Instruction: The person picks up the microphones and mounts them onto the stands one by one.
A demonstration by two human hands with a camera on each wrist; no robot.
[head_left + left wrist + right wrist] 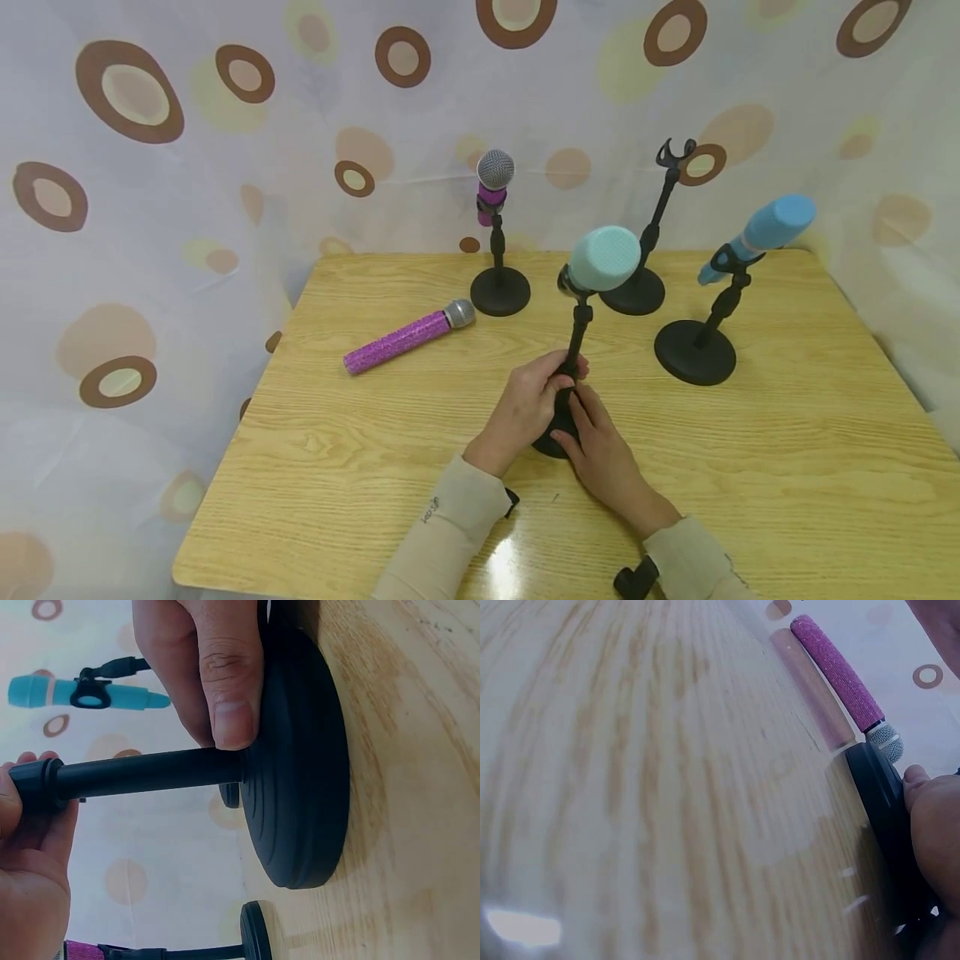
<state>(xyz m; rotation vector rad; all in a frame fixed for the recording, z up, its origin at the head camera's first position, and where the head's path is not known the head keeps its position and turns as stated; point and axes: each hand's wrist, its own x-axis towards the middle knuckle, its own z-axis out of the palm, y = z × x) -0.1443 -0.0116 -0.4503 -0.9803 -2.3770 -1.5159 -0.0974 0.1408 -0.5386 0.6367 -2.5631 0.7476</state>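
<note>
A black microphone stand [577, 337] stands upright near the table's middle, with a mint-green microphone [606, 258] in its clip. My left hand [523, 408] grips the stand's pole; in the left wrist view its fingers wrap the ribbed collar. Lower down, my right hand [606, 460] holds the round black base [300, 765], its thumb on the base's top. That base appears to rest on the wood, and my right hand covers part of it. In the right wrist view, the base's edge [881, 802] and part of the right hand [939, 832] show.
A glittery pink-purple microphone [405, 340] lies on the wooden table [315, 467] at left. Behind stand another stand with a purple microphone [492, 185] and a stand with a bare clip [660, 208]. To the right, a stand holds a blue microphone [772, 225]. Patterned cloth [300, 167] hangs behind.
</note>
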